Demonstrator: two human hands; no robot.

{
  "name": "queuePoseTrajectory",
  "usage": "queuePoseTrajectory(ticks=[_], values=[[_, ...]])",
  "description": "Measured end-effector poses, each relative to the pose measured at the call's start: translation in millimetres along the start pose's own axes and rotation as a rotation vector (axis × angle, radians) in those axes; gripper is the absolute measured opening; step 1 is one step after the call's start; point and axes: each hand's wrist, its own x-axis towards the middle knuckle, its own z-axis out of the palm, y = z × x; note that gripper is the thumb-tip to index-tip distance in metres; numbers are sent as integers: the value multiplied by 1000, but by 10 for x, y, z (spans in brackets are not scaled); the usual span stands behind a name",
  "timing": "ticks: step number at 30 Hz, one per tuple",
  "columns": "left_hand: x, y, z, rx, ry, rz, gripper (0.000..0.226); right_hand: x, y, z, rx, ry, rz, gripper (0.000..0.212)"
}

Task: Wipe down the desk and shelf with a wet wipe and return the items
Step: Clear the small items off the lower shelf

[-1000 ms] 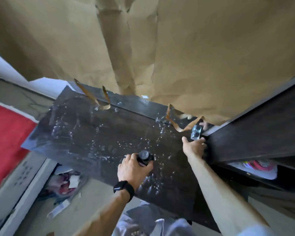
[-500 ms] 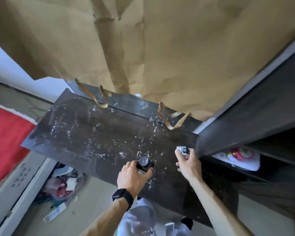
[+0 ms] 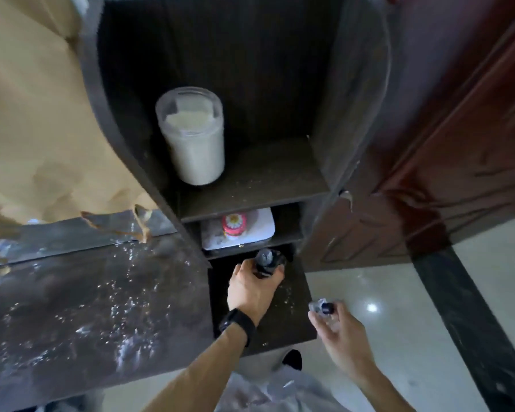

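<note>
The dark desk [image 3: 81, 304] fills the lower left, speckled with white crumbs and dust. To its right stands the dark shelf unit [image 3: 250, 179]. My left hand [image 3: 252, 288] grips a small black bottle [image 3: 266, 261] over the lowest shelf board [image 3: 295, 319]. My right hand [image 3: 338, 325], out past that board's right edge over the floor, holds a small clear bottle with a black cap [image 3: 323, 307]. No wet wipe is in view.
A clear jar of white grains [image 3: 195, 135] stands on the upper shelf. A white box with a pink round label [image 3: 238, 227] fills the middle slot. Brown paper [image 3: 33, 114] hangs behind the desk. A reddish wooden door [image 3: 458, 144] and pale tiled floor [image 3: 384, 337] lie right.
The view has swung right from the desk to the shelf unit. My left hand carried the black bottle off the desk to the lowest shelf; my right hand drew back over the floor with the clear bottle.
</note>
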Motion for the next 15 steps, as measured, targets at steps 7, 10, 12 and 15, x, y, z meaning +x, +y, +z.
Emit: queuePoseTrajectory(ticks=[7, 10, 12, 15], values=[[248, 613, 764, -291, 64, -315, 53, 43, 481, -373, 60, 88, -6, 21], [360, 677, 928, -352, 117, -384, 55, 78, 560, -483, 99, 114, 15, 21], [385, 774, 966, -358, 164, -401, 50, 125, 607, -540, 117, 120, 20, 21], [423, 876, 1037, -357, 191, -433, 56, 221, 676, -605, 104, 102, -9, 21]])
